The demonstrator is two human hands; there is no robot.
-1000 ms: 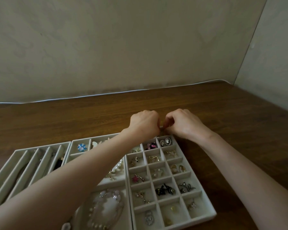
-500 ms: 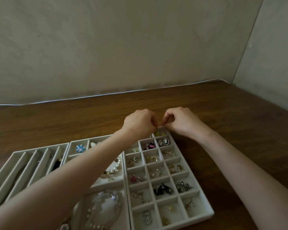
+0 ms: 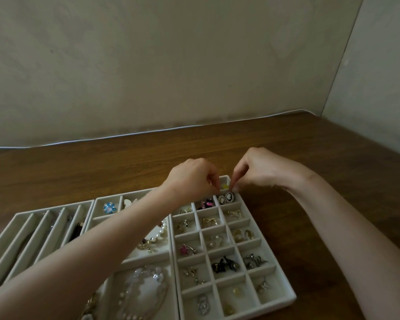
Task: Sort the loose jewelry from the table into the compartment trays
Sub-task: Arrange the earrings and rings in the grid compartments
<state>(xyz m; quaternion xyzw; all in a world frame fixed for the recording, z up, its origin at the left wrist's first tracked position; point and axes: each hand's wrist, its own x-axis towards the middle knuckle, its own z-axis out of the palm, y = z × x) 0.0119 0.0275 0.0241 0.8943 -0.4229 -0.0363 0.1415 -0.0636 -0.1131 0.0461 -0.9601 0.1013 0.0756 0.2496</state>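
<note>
A white grid tray (image 3: 278, 282) holds small earrings and charms in many square cells. Both hands hover over its far right corner cell, where a small yellow piece (image 3: 225, 186) lies. My left hand (image 3: 192, 177) has its fingers curled and pinches a tiny shiny piece at its fingertips. My right hand (image 3: 261, 168) points thumb and forefinger down, pinched on something very small at the cell's right rim. Just in front of them sit two black-and-white cameo earrings (image 3: 226, 198).
A middle tray (image 3: 134, 258) holds a blue flower brooch (image 3: 109, 208), a pearl strand (image 3: 160, 232) and a bracelet. A slotted tray (image 3: 21, 229) lies at the left. Bare wooden table (image 3: 310, 158) runs to the walls behind and at the right.
The hands, pressed together a second ago, have drawn a little apart over the corner cell. The yellow piece now shows between them.
</note>
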